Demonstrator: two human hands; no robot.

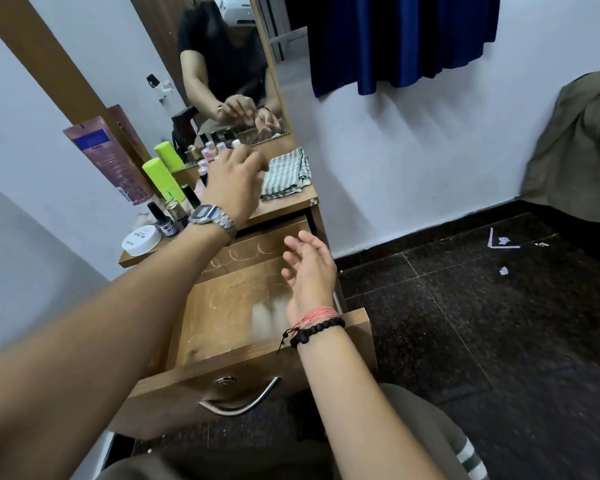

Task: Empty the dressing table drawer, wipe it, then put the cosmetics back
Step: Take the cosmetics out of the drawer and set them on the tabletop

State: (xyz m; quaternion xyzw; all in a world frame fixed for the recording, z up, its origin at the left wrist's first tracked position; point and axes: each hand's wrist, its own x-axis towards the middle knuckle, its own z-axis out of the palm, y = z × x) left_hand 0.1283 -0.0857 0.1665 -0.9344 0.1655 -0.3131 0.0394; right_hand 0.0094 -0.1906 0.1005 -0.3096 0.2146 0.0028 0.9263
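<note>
Wooden drawer (229, 306) open; bottles (208, 157) behind left hand (232, 181).

I see the drawer (222, 306) as matt, scratched wood with chalky pale scuffs, its handle (243, 403) polished metal. Beyond my left grip (234, 183), the counter (288, 202) is smooth wood veneer carrying a striped woven cloth (286, 174). Beside that grip stand glossy plastic bottles (161, 180) and a white plastic jar (141, 239).
</note>
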